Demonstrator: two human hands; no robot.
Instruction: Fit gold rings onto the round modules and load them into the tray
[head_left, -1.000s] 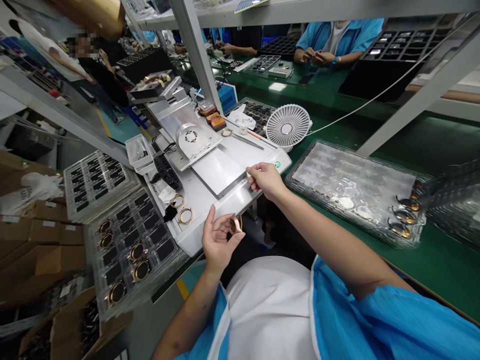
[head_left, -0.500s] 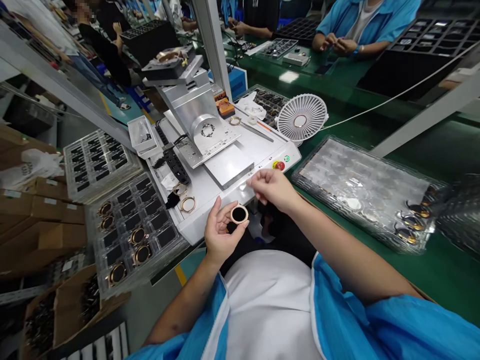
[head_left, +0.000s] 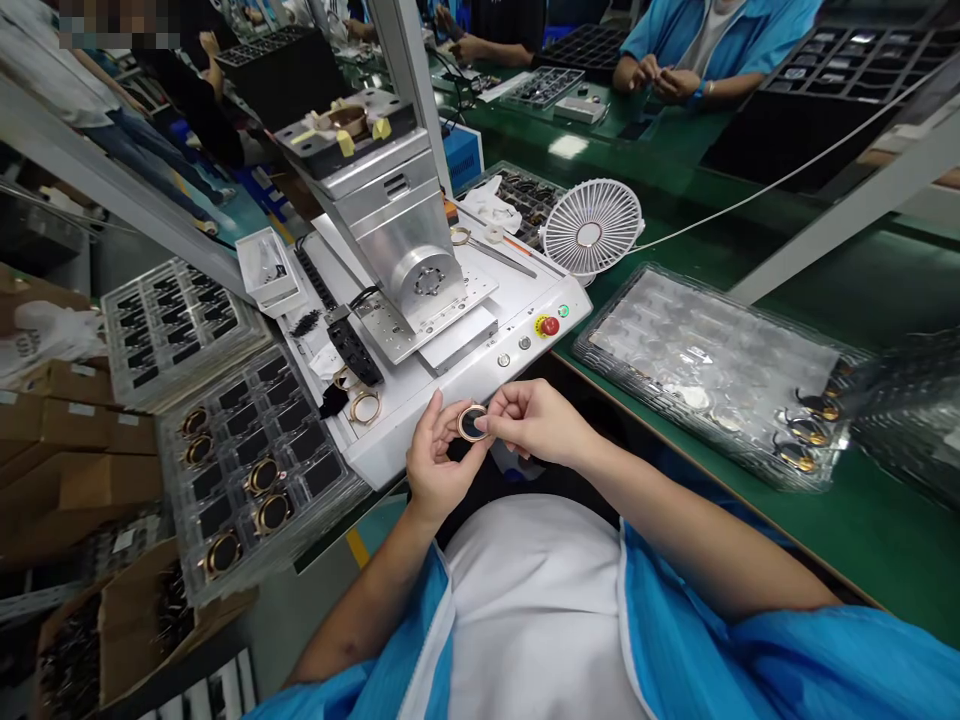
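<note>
My left hand [head_left: 441, 468] holds a round watch case [head_left: 469, 424] between thumb and fingers, with its gold rim and black face up. My right hand [head_left: 541, 422] meets it from the right, fingers curled, its thumb on the black face and covering part of it. Behind both hands stands a white machine [head_left: 442, 385] bearing a silver metal block [head_left: 409, 215]. On top of the block is a dark fixture [head_left: 345, 130] with a gold ring and yellow tabs. Another gold ring [head_left: 365, 407] lies on the machine's left front corner.
At left, a clear tray [head_left: 247, 440] carries several watch cases; another tray [head_left: 180, 320] sits behind. A red stop button [head_left: 550, 326] is on the machine's front. A white fan [head_left: 591, 228] and stacked clear trays [head_left: 705, 365] are at right. Across the green bench, a co-worker [head_left: 720, 50] sits.
My right hand has come down and left onto the watch case. The machine's metal block has shifted toward me, and its upper part has turned. The view has swung slightly.
</note>
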